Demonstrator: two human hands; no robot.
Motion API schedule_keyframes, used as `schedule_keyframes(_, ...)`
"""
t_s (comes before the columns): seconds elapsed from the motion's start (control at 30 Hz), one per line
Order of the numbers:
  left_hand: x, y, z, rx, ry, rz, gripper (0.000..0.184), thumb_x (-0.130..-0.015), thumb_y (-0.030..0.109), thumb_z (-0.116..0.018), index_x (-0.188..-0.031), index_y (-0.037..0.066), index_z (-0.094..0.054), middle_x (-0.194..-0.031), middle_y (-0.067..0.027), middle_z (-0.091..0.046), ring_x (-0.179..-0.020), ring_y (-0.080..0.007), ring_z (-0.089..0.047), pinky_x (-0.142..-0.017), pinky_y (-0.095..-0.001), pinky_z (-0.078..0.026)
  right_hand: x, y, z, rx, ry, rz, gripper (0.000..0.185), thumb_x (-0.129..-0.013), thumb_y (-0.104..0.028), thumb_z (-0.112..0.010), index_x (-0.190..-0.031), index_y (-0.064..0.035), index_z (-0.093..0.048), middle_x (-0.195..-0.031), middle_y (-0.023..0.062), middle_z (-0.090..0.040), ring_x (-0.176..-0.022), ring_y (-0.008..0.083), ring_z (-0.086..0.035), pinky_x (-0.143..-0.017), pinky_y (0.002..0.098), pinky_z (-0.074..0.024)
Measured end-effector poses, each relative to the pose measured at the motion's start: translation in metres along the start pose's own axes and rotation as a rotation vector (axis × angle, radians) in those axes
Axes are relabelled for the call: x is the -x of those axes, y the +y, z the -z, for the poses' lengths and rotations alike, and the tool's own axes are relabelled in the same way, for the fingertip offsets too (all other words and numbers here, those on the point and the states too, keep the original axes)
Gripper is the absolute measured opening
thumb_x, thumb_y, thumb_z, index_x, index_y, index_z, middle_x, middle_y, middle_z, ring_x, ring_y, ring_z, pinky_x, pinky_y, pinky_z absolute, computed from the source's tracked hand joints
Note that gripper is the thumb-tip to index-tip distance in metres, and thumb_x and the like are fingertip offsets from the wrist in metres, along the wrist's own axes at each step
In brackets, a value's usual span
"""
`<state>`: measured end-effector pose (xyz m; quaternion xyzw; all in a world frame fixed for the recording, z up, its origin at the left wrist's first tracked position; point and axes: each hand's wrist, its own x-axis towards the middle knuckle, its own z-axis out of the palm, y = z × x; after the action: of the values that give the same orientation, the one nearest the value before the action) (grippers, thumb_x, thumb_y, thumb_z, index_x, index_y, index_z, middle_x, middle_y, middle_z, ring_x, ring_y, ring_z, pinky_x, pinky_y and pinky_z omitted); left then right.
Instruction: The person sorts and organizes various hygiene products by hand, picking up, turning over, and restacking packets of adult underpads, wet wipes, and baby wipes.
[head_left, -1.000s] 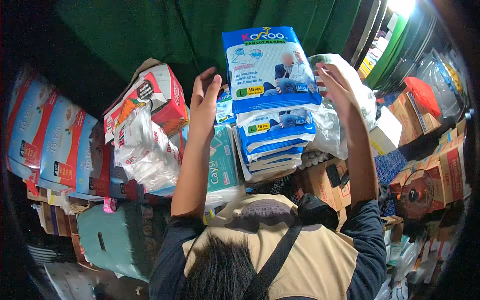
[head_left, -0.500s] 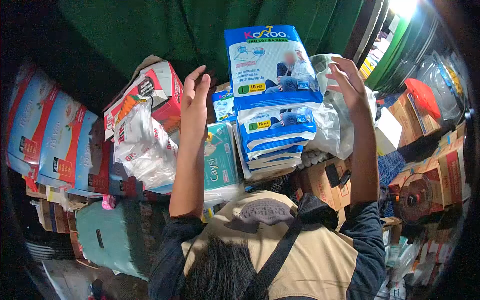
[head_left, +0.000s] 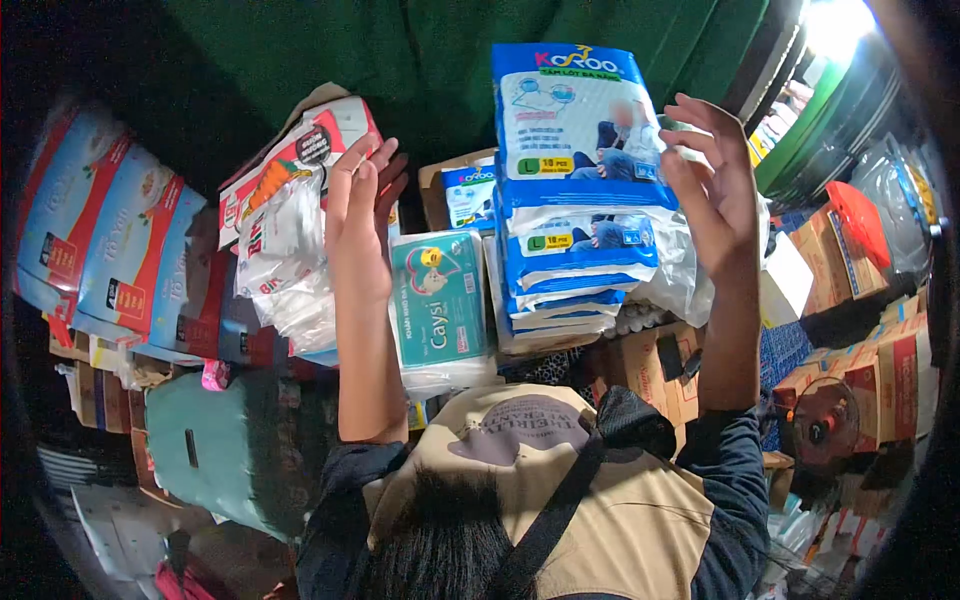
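- Here's the left hand (head_left: 362, 215), up in the air, fingers apart and nothing gripped — it's in front of the plastic bags (head_left: 285, 260) with red lettering.
- Over to the right hand (head_left: 712, 180): fingers spread and bent, closed on nothing, right by the side edge of the top pack (head_left: 580, 130). Touching it? I can't tell from here.
- That top pack, blue and white and marked 10 pcs, sits between the two hands, on the stack (head_left: 585, 270) of similar blue and white packs — and it leans with its printed front towards us.
- Just left of the stack, a teal pack (head_left: 438, 300) reading Caysi; behind that, a smaller blue and white pack (head_left: 470, 200).
- Farther left, a red and white box (head_left: 300, 160) with a carrot printed on it stands behind the plastic bags.
- On the other side, a clear plastic bag (head_left: 680, 255) sits beside the stack, partly behind the right arm.
- A green curtain (head_left: 430, 60) hangs at the back, and a fan (head_left: 822, 425) stands off to the right.
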<state>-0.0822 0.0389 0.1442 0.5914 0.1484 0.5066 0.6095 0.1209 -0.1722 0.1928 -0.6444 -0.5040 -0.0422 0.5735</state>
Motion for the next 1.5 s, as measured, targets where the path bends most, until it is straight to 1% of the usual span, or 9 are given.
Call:
schedule_keyframes(0.3,0.001,0.008,0.039,-0.132,0.076,0.011,0.039,-0.096,0.028,-0.046,-0.124,0.001,-0.049,-0.114,-0.0088,-0.056,-0.104,-0.0136,-0.051,-0.093,-0.0259,-0.038,0.008,-0.045,-0.05,-0.046,-0.107,0.132,0.053,-0.075,-0.011,-0.07,-0.123,-0.0044,-0.048,-0.121,0.0128,-0.052,-0.103,0.0241,-0.055,-0.083,0.0341,-0.0452)
schedule_keyframes(0.4,-0.002,0.0,0.048,-0.234,0.058,-0.001,0.039,-0.096,0.027,-0.047,-0.125,0.001,-0.048,-0.116,-0.0103,-0.056,-0.104,-0.0152,-0.053,-0.092,-0.0272,-0.04,0.009,-0.055,-0.064,0.001,-0.272,0.142,0.05,-0.08,-0.012,-0.063,-0.124,0.0003,-0.044,-0.126,0.0143,-0.048,-0.11,0.022,-0.052,-0.089,0.0348,-0.0414)
schedule_keyframes(0.6,-0.011,-0.044,0.065,0.116,-0.005,0.2,0.038,-0.095,0.024,-0.051,-0.124,0.0,-0.046,-0.115,-0.0131,-0.058,-0.106,-0.0188,-0.055,-0.093,-0.0309,-0.041,0.012,-0.05,-0.102,0.04,-0.495,0.222,0.054,-0.076,-0.008,-0.068,-0.125,-0.0019,-0.045,-0.125,0.0161,-0.048,-0.108,0.0281,-0.052,-0.083,0.0344,-0.0462)
schedule_keyframes(0.87,0.004,-0.074,0.072,0.167,-0.149,0.391,0.033,-0.096,0.022,-0.049,-0.121,0.0,-0.048,-0.113,-0.0122,-0.058,-0.106,-0.0206,-0.057,-0.092,-0.0322,-0.043,0.037,-0.026,-0.144,-0.009,-0.764,-0.013,0.055,-0.085,-0.019,-0.062,-0.133,-0.0069,-0.039,-0.129,0.0163,-0.045,-0.115,0.0307,-0.049,-0.09,0.0366,-0.044)
schedule_keyframes(0.93,0.009,-0.078,0.078,0.178,-0.195,0.43,0.032,-0.096,0.022,-0.048,-0.12,0.001,-0.049,-0.114,-0.0123,-0.058,-0.105,-0.0214,-0.057,-0.092,-0.0323,-0.044,0.046,-0.021,-0.151,-0.103,-0.898,-0.4,0.055,-0.086,-0.019,-0.061,-0.134,-0.0068,-0.037,-0.127,0.0179,-0.047,-0.113,0.0301,-0.05,-0.092,0.0361,-0.0429)
schedule_keyframes(0.97,0.011,-0.078,0.08,0.14,-0.211,0.424,0.032,-0.096,0.022,-0.049,-0.12,0.002,-0.05,-0.113,-0.0121,-0.059,-0.103,-0.0214,-0.058,-0.091,-0.0327,-0.044,0.054,-0.013,-0.153,-0.1,-0.832,-0.24,0.055,-0.087,-0.02,-0.061,-0.134,-0.006,-0.036,-0.123,0.0192,-0.05,-0.112,0.0286,-0.051,-0.093,0.035,-0.0421)
schedule_keyframes(1.13,0.024,-0.102,0.102,0.117,-0.254,0.534,0.033,-0.096,0.021,-0.046,-0.122,-0.001,-0.049,-0.111,-0.0144,-0.061,-0.103,-0.0254,-0.06,-0.092,-0.0359,-0.045,0.082,0.009,-0.162,-0.037,-0.858,-0.333,0.05,-0.091,-0.03,-0.057,-0.131,-0.0062,-0.038,-0.11,0.0204,-0.055,-0.102,0.029,-0.056,-0.085,0.0362,-0.0455)
schedule_keyframes(1.37,0.048,-0.137,0.132,0.065,-0.417,0.564,0.033,-0.096,0.025,-0.046,-0.117,0.0,-0.053,-0.109,-0.0143,-0.061,-0.098,-0.0229,-0.061,-0.087,-0.0343,-0.047,0.165,0.051,-0.156,-0.341,-0.723,-0.684,0.042,-0.092,-0.019,-0.056,-0.129,-0.0039,-0.043,-0.115,0.0127,-0.055,-0.108,0.0215,-0.051,-0.092,0.0328,-0.0406)
schedule_keyframes(1.5,0.064,-0.177,0.168,-0.416,-0.597,0.407,0.033,-0.094,0.021,-0.049,-0.119,0.0,-0.051,-0.109,-0.0147,-0.06,-0.098,-0.0223,-0.06,-0.085,-0.0334,-0.046,0.169,0.033,-0.164,-0.206,-0.71,-0.722,0.04,-0.093,-0.017,-0.053,-0.129,-0.0031,-0.042,-0.119,0.0108,-0.051,-0.117,0.0206,-0.043,-0.099,0.0314,-0.0328)
